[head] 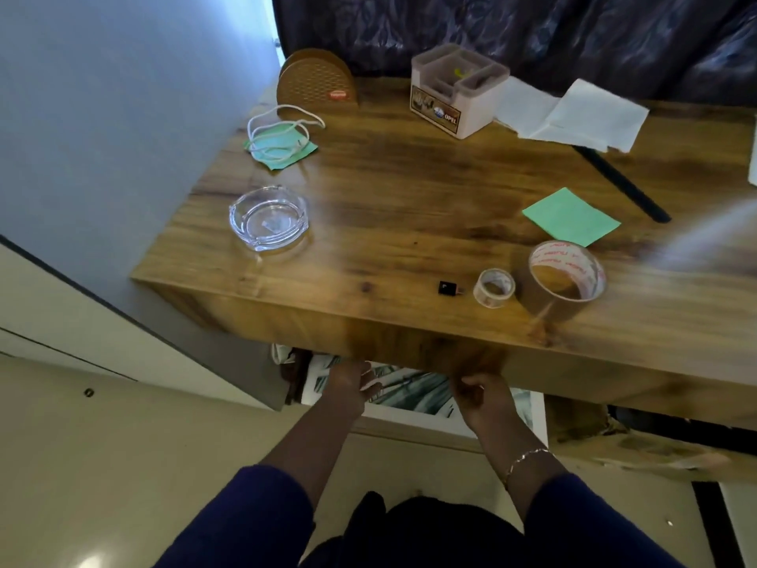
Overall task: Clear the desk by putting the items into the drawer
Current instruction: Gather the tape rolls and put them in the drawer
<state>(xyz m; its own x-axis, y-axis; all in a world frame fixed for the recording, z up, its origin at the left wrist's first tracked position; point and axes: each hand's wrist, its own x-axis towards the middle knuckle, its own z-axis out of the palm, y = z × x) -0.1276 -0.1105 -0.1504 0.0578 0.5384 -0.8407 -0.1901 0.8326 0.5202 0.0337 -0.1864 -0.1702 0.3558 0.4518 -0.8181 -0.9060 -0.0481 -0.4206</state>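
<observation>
Desktop (409, 207) uncleared: ashtray (268, 218), tape roll (567, 276), green note (571, 217) remain. Drawer (409, 419) open; left hand (351, 385) loosely spread, right hand (485, 397) curled, grip I cannot tell.

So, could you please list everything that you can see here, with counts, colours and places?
desk: 1, brown wood, centre
drawer: 1, white inside, open under the desk's front edge
ashtray: 1, clear glass, desk's left
mask: 1, green with white loops, back left
holder: 1, brown, round, behind the mask
organiser: 1, white, back centre
papers: at least 2, white, back right
stick: 1, black, one end under the papers
note: 1, green, right
big tape: 1, brown, front right
small tape: 1, clear, left of the big tape
chip: 1, black, left of the small tape
left hand: 1, over the drawer, grip unclear
right hand: 1, at the drawer, grip unclear
</observation>
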